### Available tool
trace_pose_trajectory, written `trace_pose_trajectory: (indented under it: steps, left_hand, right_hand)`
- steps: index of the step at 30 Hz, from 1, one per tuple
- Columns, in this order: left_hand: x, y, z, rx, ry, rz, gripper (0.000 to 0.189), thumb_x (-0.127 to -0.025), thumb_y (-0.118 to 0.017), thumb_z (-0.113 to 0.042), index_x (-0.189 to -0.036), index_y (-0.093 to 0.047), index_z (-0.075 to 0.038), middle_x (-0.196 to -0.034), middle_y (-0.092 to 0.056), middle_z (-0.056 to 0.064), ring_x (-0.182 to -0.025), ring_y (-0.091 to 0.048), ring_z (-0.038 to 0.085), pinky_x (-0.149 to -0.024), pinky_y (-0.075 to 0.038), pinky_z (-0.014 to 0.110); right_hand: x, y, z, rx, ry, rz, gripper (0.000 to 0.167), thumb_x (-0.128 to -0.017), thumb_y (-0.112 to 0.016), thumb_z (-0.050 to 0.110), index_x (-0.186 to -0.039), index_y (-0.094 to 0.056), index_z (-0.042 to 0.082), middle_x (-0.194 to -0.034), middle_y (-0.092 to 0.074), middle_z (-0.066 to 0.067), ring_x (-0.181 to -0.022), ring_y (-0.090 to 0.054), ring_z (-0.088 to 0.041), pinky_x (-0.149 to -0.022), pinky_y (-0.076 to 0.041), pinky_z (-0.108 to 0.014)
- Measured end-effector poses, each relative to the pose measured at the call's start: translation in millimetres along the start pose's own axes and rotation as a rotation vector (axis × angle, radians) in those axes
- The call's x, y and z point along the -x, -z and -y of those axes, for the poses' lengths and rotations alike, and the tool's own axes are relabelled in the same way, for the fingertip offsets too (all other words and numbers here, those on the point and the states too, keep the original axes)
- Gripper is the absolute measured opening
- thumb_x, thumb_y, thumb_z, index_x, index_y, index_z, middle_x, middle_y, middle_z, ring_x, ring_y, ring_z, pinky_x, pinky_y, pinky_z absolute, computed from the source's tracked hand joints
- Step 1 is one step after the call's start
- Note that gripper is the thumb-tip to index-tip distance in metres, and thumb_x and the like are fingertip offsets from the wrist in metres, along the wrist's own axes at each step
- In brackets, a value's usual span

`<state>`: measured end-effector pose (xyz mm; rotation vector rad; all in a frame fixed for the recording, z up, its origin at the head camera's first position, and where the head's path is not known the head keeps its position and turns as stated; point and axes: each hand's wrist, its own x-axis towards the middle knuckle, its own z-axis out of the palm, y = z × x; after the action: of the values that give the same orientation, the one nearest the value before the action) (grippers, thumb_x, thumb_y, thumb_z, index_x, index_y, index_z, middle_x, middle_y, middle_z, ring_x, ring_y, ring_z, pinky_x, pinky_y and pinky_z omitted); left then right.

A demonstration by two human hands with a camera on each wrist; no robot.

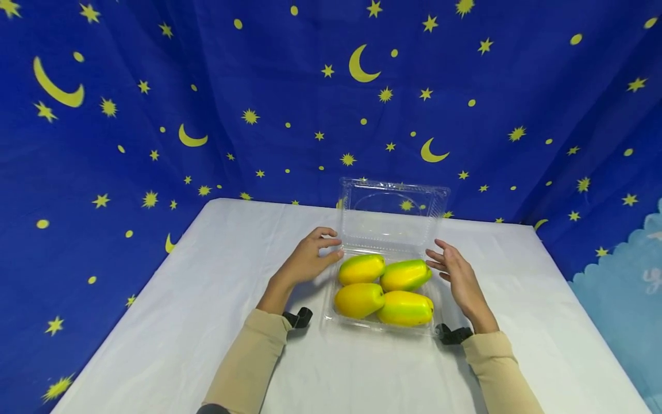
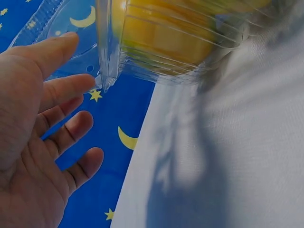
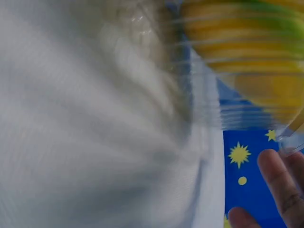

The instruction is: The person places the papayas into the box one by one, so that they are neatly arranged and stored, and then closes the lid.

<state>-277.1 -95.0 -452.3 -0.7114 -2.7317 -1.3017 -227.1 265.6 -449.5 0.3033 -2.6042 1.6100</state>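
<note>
A clear plastic clamshell box sits on the table with its lid raised at the back. Several yellow-green fruits, mango-like in shape, lie inside in two rows; one yellow fruit is at the front left, another at the front right. My left hand is at the box's left side near the hinge, fingers spread and relaxed, fingertips close to the clear rim. On the opposite side my right hand has its fingers loosely extended, fingertips right by the rim. Neither hand grips anything.
A white cloth covers the table. Behind it hangs a blue curtain with yellow moons and stars. Black wrist mounts stick out inward from both wrists, close to the box's front corners.
</note>
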Motion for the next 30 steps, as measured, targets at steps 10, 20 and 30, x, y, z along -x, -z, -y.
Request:
trace_pose_trajectory:
  steps: [10,20,30]
  left_hand:
    - [7.4,-1.8,2.6,-0.005,0.010,0.019,0.047,-0.098,-0.064,-0.039,-0.136,-0.063,-0.011,-0.149,-0.046,-0.004,-0.134,-0.050,0.024,-0.104,-0.049,0.046]
    - [16.4,3.6,-1.5,0.043,0.012,0.051,0.063,-0.099,-0.061,-0.043,-0.152,-0.043,-0.014,-0.157,-0.042,-0.002,-0.140,-0.048,0.023,-0.112,-0.044,0.045]
    - [28.9,0.4,3.6,0.146,0.022,0.049,0.074,-0.099,-0.062,-0.041,-0.159,-0.024,-0.021,-0.159,-0.040,-0.005,-0.144,-0.043,0.019,-0.115,-0.039,0.049]
  right_hand:
    - [8.4,-3,-1,0.028,-0.007,0.025,0.062,-0.109,-0.011,0.046,-0.160,-0.020,0.011,-0.154,-0.042,-0.023,-0.138,-0.045,-0.047,-0.110,-0.027,-0.073]
    - [16.0,-5,0,-0.008,0.028,0.049,0.060,-0.109,-0.009,0.043,-0.161,-0.013,0.012,-0.161,-0.031,-0.021,-0.149,-0.027,-0.046,-0.112,-0.021,-0.074]
    - [25.9,-10,-8,-0.078,0.078,0.083,0.058,-0.110,-0.007,0.041,-0.161,-0.011,0.012,-0.163,-0.025,-0.022,-0.149,-0.023,-0.049,-0.110,-0.017,-0.078]
